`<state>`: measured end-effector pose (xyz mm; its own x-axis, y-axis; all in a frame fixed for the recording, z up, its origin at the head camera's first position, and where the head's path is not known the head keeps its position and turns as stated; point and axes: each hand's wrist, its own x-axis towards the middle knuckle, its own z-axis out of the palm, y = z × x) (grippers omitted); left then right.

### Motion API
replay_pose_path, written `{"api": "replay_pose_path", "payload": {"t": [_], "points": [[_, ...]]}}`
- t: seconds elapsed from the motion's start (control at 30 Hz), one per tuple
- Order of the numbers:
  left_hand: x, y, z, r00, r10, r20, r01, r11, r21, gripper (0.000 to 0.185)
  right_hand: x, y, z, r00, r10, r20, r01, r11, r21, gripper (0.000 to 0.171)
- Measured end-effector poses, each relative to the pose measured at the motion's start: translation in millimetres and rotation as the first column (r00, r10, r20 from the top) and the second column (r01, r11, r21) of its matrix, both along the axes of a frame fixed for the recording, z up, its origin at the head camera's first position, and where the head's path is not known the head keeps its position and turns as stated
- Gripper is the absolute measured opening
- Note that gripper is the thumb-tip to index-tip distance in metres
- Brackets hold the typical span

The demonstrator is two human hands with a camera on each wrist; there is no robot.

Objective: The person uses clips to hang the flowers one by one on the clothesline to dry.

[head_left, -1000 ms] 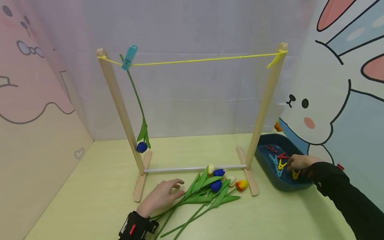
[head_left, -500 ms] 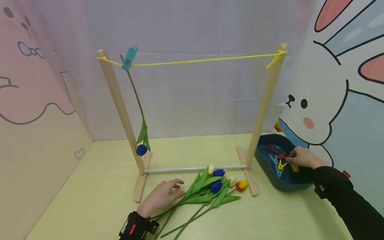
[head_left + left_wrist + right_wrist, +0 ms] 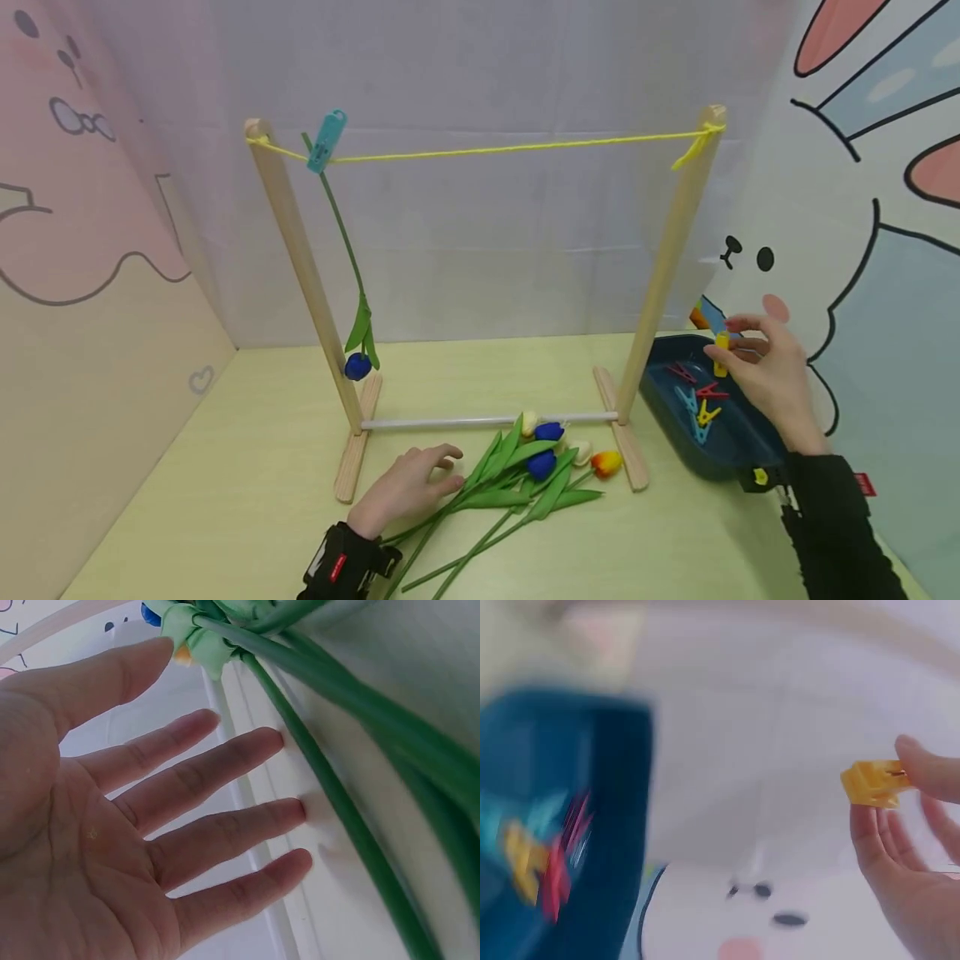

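My right hand (image 3: 772, 375) pinches a yellow clothespin (image 3: 722, 354) between thumb and fingers, above the dark blue basin (image 3: 738, 454). In the right wrist view the same yellow clothespin (image 3: 874, 782) shows close up. My left hand (image 3: 408, 490) lies relaxed beside a bunch of artificial tulips (image 3: 510, 492), fingers spread and nothing in them. The left wrist view shows its bare palm and green tulip stems (image 3: 330, 780) close by. A blue tulip (image 3: 357, 365) hangs head down from the yellow string (image 3: 510, 150), held by a teal clothespin (image 3: 327, 142).
Two wooden posts (image 3: 671, 275) with feet carry the string, and a white rod (image 3: 450, 422) joins them low down. Red, blue and yellow clothespins (image 3: 705, 413) lie in the basin. The pale yellow table (image 3: 225, 467) meets a cartoon-printed wall on each side.
My right hand has risen out of the basin with a yellow clothespin, turning upright. My left hand and the tulips have stayed put.
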<state>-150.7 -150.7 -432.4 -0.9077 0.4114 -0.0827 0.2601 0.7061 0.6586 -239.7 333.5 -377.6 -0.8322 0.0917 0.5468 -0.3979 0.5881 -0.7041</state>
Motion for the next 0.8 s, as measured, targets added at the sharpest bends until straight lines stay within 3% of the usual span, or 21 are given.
{"api": "replay_pose_path", "payload": {"t": [0.07,0.13,0.27,0.33,0.53,0.67,0.8], "points": [[-0.7,3,1.9,1.000,0.004,0.007,-0.004,1.000,-0.014,0.040,-5.8,-6,-11.6,0.998,0.065,-0.026,-0.067,0.990,-0.127,0.039],[-1.2,5,3.9,1.000,0.010,0.019,-0.009,0.999,-0.032,0.038,-2.4,-21,-12.7,0.993,0.108,-0.036,-0.113,0.979,-0.171,0.034],[-1.9,8,7.5,1.000,0.017,0.023,-0.015,0.997,-0.071,0.032,21.7,-63,8.9,0.989,0.151,0.003,-0.148,0.971,-0.187,0.022],[-2.1,9,8.6,1.000,0.018,0.018,-0.016,0.996,-0.084,0.028,27.7,-80,15.0,0.987,0.163,-0.003,-0.159,0.957,-0.242,0.018],[-2.4,8,9.1,1.000,0.007,-0.006,-0.008,0.994,-0.111,0.019,31.0,-102,16.2,0.996,0.088,0.001,-0.081,0.916,-0.393,0.030],[-2.2,9,7.7,1.000,-0.010,-0.022,0.007,0.993,-0.122,0.021,33.1,-103,9.8,0.999,0.029,0.014,-0.020,0.901,-0.433,0.035],[-2.4,9,4.7,0.998,-0.017,-0.053,0.010,0.990,-0.138,0.024,35.1,-102,7.1,0.998,0.057,-0.020,-0.059,0.864,-0.501,0.030]]}}
